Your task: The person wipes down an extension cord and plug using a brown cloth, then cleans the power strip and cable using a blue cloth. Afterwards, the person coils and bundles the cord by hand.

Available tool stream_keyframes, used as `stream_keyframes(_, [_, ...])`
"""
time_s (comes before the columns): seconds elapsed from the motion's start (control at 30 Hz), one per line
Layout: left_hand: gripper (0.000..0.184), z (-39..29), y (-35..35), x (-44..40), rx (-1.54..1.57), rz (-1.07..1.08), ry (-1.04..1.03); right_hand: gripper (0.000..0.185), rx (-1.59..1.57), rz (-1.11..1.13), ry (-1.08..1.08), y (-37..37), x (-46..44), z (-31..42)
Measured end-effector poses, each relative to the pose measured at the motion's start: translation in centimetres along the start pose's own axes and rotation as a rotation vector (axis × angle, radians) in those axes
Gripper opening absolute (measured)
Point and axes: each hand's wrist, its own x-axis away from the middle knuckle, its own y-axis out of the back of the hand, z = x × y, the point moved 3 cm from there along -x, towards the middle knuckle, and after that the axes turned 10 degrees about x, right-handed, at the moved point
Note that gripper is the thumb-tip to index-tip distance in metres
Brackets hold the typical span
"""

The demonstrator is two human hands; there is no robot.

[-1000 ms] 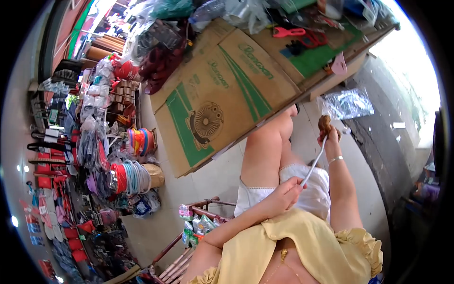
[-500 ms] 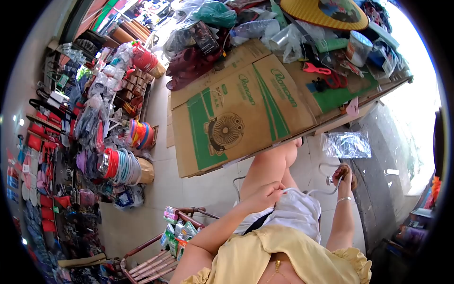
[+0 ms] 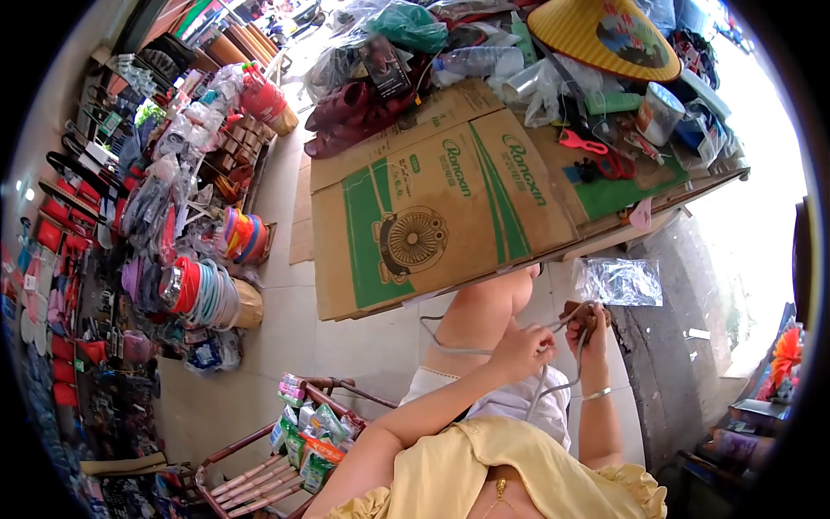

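Note:
My left hand (image 3: 522,353) is closed, with its fingertips pinching a grey cord (image 3: 539,394) above my lap. Close beside it, my right hand (image 3: 591,336) is shut around a small brown object (image 3: 574,313), whose kind I cannot make out. The cord loops between both hands and hangs down over the white shorts (image 3: 510,403). Another stretch of it runs left across my leg. My fingers partly hide the brown object.
A cardboard-covered table (image 3: 450,208) stands just ahead, holding scissors (image 3: 616,164), a plastic bottle (image 3: 480,60) and a straw hat (image 3: 605,39). A clear plastic bag (image 3: 618,282) lies beyond my right hand. Left are a bamboo chair (image 3: 259,483) with packets and crowded shop goods.
My left hand has moved right and my right hand inward, so they are now close together. The cord between them has gone from a long stretch to hanging loops.

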Motion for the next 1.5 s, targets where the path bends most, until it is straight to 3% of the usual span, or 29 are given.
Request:
stream_keyframes(0.1, [0.038, 0.3, -1.9, 0.0, -0.279, 0.075, -0.037, 0.036, -0.134, -0.044, 0.081, -0.2, -1.7, 0.6])
stream_keyframes(0.3, [0.047, -2.1, -2.3, 0.6, -0.669, 0.174, -0.118, 0.035, -0.309, -0.385, 0.193, -0.7, -4.7, 0.0])
stream_keyframes(0.53, [0.041, -2.0, -2.6, 1.9, -0.726, 0.188, -0.072, 0.038, -0.335, -0.475, 0.273, -0.3, -4.4, 1.0])
stream_keyframes(0.6, [0.036, -1.8, -3.3, 2.7, -0.87, 0.006, -0.284, 0.039, -0.337, -0.48, 0.315, 0.5, -4.4, 1.6])
stream_keyframes(0.63, [0.036, -1.4, -3.4, 2.7, -0.868, 0.006, -0.285, 0.038, -0.338, -0.461, 0.332, 0.5, -4.3, 1.7])
stream_keyframes(0.7, [0.031, -0.6, -3.5, 2.6, -0.756, 0.026, -0.157, 0.037, -0.337, -0.419, 0.287, 0.5, -4.3, 1.4])
stream_keyframes(0.8, [0.023, 2.0, -3.9, 1.9, -0.562, 0.077, -0.146, 0.033, -0.285, -0.35, 0.248, 0.6, -4.5, 0.9])
stream_keyframes(0.93, [0.017, 2.4, -4.3, 2.2, -0.483, 0.105, -0.169, 0.03, -0.024, -0.26, 0.25, 1.5, -4.9, 0.7])
stream_keyframes(1.0, [0.018, 2.8, -3.6, 1.4, -0.265, 0.06, -0.119, 0.03, 0.182, -0.198, 0.356, 1.5, -5.0, 0.9])
stream_keyframes(1.03, [0.019, 2.0, -2.7, 1.0, -0.257, -0.017, -0.216, 0.03, 0.271, -0.138, 0.349, 1.1, -4.1, 1.1])
stream_keyframes(1.1, [0.019, 2.9, -1.1, -0.7, 0.306, 0.256, 0.269, 0.03, 0.365, -0.136, 0.274, 0.2, -2.1, 1.4])
stream_keyframes(1.13, [0.02, 2.4, -0.3, -0.8, 0.536, 0.148, 0.258, 0.03, 0.454, -0.128, 0.202, 0.2, -1.1, 1.4])
stream_keyframes(1.2, [0.022, 2.0, 1.0, -1.7, 0.914, 0.003, 0.3, 0.037, 0.614, -0.146, 0.272, 1.7, -0.3, 1.5])
stream_keyframes(1.27, [0.024, 4.4, 0.9, -2.4, 1.3, -0.111, 0.407, 0.031, 0.725, -0.127, 0.265, 3.0, 0.6, 1.3])
stream_keyframes(1.33, [0.023, 5.3, 1.1, -2.7, 1.407, 0.071, 0.196, 0.031, 0.855, -0.109, 0.17, 3.8, 1.7, 1.2])
stream_keyframes(1.4, [0.022, 5.4, 1.0, -3.1, 1.506, 0.135, 0.24, 0.029, 0.838, -0.221, 0.125, 5.2, 2.5, 0.8])
stream_keyframes(1.47, [0.021, 5.3, 1.1, -3.1, 1.595, 0.182, 0.274, 0.032, 1.218, -0.276, 0.158, 7.6, 1.9, 0.0])
stream_keyframes(1.5, [0.021, 5.4, 1.1, -3.1, 1.644, 0.196, 0.281, 0.033, 1.204, -0.268, 0.244, 7.3, 2.4, 0.0])
